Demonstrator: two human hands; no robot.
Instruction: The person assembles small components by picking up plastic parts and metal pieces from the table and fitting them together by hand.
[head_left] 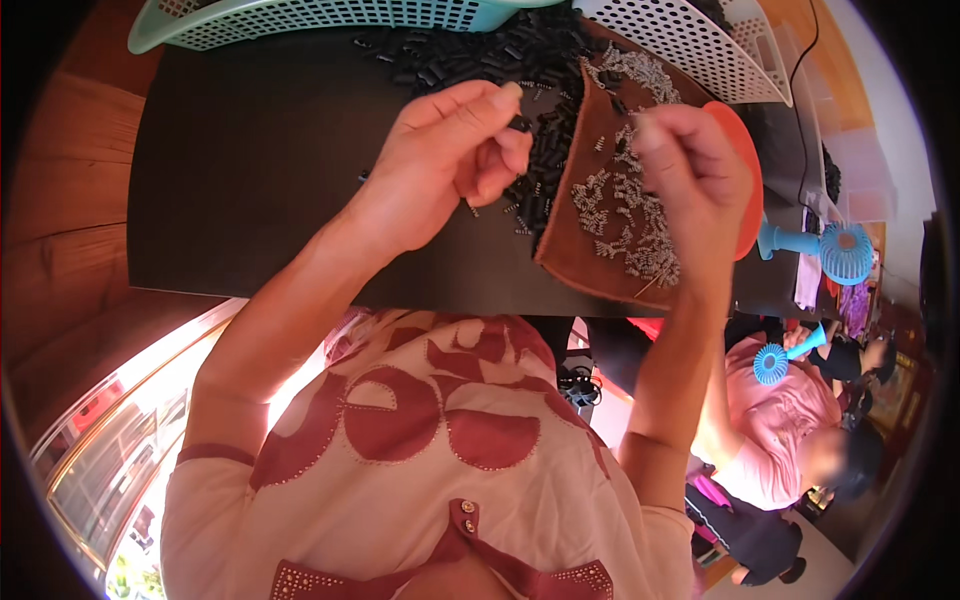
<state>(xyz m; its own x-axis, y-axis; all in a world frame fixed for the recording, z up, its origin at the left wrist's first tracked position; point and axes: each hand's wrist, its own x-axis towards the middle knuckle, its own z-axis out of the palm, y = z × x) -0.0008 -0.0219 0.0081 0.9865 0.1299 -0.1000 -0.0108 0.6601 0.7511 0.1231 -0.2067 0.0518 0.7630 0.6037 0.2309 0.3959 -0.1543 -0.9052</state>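
Note:
My left hand (440,155) is raised over the dark table, thumb and fingers closed on a small black plastic part (520,124). To its right, my right hand (700,165) hovers above a brown sheet (565,255), thumb and forefinger pinched together. Whatever sits in that pinch is too small and blurred to make out. Many small metal springs (625,205) lie scattered on the sheet under the right hand. A heap of short black tubular parts (450,58) spreads beyond my left hand and along the sheet's left edge, with a few springs among them.
A teal basket (290,28) and a white perforated basket (690,45) stand at the table's far side. An orange-red round object (740,170) is partly behind my right hand. A blue handheld fan (845,252) is at the right. Another person in pink (775,420) sits at lower right.

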